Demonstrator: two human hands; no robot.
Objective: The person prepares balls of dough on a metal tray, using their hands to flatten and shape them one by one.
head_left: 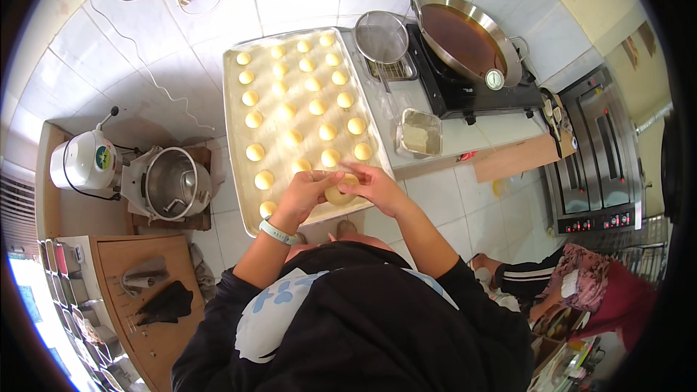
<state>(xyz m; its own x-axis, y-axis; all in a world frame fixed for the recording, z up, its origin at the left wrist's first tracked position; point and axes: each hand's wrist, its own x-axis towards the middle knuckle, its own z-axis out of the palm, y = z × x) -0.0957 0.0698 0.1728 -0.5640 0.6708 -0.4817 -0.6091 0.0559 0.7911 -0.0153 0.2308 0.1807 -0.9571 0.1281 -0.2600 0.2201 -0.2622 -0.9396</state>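
Note:
Over the near end of a large metal tray [234, 147], a round, pale yellow piece of dough [338, 193] sits between my two hands. My left hand [308, 193] closes on its left side with thumb and fingers. From the other side my right hand [375, 186] grips it, fingers curled at its edge. Several pale yellow dough balls [327, 132] lie in rows on the tray's lining, spaced apart. The nearest ones are beside and just beyond my hands. A pale green band circles my left wrist.
Right of the tray are a sieve [381, 38], a clear plastic tub [420, 133] and a wide pan of brown oil [459, 40] on a black stove. A stand mixer [87, 160] is at left, an oven [597, 152] at far right. Another person [581, 283] is at lower right.

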